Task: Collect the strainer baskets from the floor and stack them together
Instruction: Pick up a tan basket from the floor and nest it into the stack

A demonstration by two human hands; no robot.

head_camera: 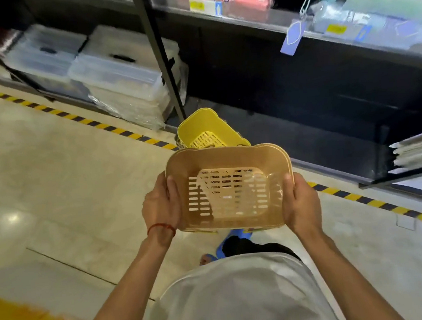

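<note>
I hold a tan strainer basket [227, 166] with a slotted bottom in front of me, above the floor. Its doubled rim suggests more than one basket nested together. My left hand [160, 205] grips its left wall, thumb over the rim. My right hand [301, 201] grips the right wall the same way. Just beyond it, a yellow strainer basket [203, 127] sits tilted on the floor at the foot of the shelf post, and more rims seem to lie under it.
A black shelving unit [299, 75] runs across the back with a slanted metal post [160, 54]. Clear plastic storage boxes [120, 73] stand on the left. Yellow-black hazard tape [73, 117] marks the floor edge. Flat white packs [418, 149] lie on a low shelf at right.
</note>
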